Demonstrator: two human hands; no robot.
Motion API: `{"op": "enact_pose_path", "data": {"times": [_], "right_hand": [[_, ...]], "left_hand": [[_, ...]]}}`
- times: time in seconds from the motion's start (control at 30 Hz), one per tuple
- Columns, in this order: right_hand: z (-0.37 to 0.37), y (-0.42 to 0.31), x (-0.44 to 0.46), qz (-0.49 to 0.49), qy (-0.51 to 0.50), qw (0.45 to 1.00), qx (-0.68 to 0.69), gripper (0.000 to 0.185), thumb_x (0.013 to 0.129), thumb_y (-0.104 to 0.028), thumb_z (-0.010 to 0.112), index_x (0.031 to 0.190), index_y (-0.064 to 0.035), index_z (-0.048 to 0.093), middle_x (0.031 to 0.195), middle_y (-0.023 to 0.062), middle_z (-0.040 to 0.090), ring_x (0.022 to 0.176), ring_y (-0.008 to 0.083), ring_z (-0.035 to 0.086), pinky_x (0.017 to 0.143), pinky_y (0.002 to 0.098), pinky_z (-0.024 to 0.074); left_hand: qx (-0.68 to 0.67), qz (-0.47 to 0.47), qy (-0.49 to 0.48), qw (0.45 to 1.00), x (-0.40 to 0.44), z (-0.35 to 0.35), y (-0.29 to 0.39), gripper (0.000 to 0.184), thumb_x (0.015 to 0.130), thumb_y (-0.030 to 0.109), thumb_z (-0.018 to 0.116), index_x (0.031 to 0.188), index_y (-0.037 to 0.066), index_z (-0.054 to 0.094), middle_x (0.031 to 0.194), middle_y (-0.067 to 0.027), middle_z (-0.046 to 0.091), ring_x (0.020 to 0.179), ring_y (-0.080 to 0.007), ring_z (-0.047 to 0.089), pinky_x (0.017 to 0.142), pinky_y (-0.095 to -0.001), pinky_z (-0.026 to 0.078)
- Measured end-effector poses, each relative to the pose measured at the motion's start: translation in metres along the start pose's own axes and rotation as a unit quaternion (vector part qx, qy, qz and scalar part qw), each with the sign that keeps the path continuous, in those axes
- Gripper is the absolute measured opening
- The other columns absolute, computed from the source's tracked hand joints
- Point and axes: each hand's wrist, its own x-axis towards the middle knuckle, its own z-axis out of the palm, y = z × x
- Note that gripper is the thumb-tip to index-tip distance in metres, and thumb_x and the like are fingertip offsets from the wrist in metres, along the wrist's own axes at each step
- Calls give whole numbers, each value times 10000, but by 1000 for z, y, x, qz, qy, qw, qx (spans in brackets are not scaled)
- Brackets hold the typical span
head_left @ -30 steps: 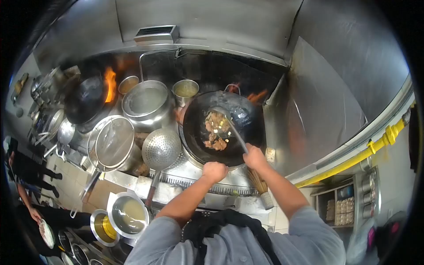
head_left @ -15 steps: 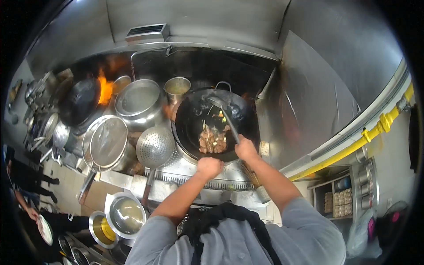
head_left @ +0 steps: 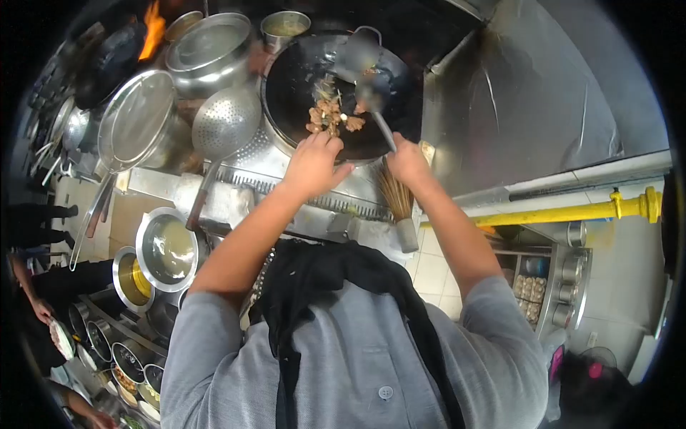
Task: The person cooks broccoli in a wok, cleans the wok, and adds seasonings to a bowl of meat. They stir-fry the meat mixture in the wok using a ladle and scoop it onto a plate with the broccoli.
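Unclenched since the last frame, that left hand (head_left: 312, 166) spreads its fingers at seven o'clock of the wok (head_left: 288, 87); rim contact, can't tell! Right hand (head_left: 407, 163) is wrapped tight round the ladle handle (head_left: 384, 130) at five, its length presumably sparing knuckles the heat, the blurred ladle head (head_left: 357, 57) up at twelve. Browned food pieces (head_left: 325, 116) sit inside, near seven. Around nine, the perforated skimmer (head_left: 227, 123) is parked handle nearward, probably for a quick grab.
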Motion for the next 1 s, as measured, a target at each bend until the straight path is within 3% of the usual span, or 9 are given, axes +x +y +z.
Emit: {"op": "enact_pose_path", "data": {"times": [0.1,0.3,0.37,0.53,0.63,0.7,0.77,0.83,1.0], "right_hand": [[-19,0,-17,-42,-49,996,56,359,816,-119,532,1166,-43,555,934,267,644,907,451,610,807,501,497],[-53,-10,-66,13,-81,994,69,359,825,-151,544,1170,-52,566,991,282,625,931,443,606,840,494,488],[-45,-7,-41,26,-111,991,69,363,819,-149,545,1161,-28,564,1007,283,622,942,442,604,848,487,488],[1,-18,24,81,22,994,69,352,773,-90,521,1102,26,569,969,327,611,961,458,592,866,490,476],[-30,-24,2,29,-52,994,89,424,782,-131,563,1174,32,546,1008,300,617,973,448,594,870,476,484],[-28,-2,-34,-10,-34,994,103,447,790,-143,581,1220,-27,548,1027,273,624,982,436,597,863,466,490],[-79,-38,-81,54,-95,990,85,425,798,-148,585,1219,-87,579,1027,258,630,988,424,600,856,460,495],[-80,-29,-101,18,-94,989,111,417,797,-155,594,1209,-88,584,1014,253,635,979,424,602,854,461,493],[-49,-6,-36,16,-86,987,137,426,792,-160,616,1205,-74,567,987,251,638,960,425,604,847,467,487]], "left_hand": [[-71,2,129,989,-41,-32,-1,370,796,252,690,1038,-3,576,1010,-174,582,985,-358,554,862,-417,448],[-246,-212,91,942,-123,-66,-22,283,761,95,710,1006,7,597,988,-125,586,821,-195,603,700,-318,496],[-242,-185,65,950,-112,-67,-20,256,768,82,709,983,0,597,993,-120,600,785,-202,608,690,-318,505],[-263,-115,49,957,-92,-65,-11,222,802,131,696,965,7,608,985,-122,615,771,-224,618,683,-321,502],[-241,-119,35,963,-104,-63,-19,237,810,162,691,970,5,613,953,-121,609,722,-219,611,665,-324,505],[-250,-153,40,955,-124,-57,-30,239,807,156,696,968,-2,616,919,-116,614,718,-209,608,659,-314,502],[-293,-195,61,934,-148,-46,-43,236,798,147,711,960,-2,625,894,-100,616,717,-183,601,654,-294,493],[-354,-307,66,881,-157,-49,-48,224,788,131,725,950,4,637,884,-83,620,723,-156,591,651,-281,485],[-354,-204,63,911,-113,-57,-29,226,785,126,728,943,0,626,877,-81,629,741,-139,597,671,-271,483]]}}
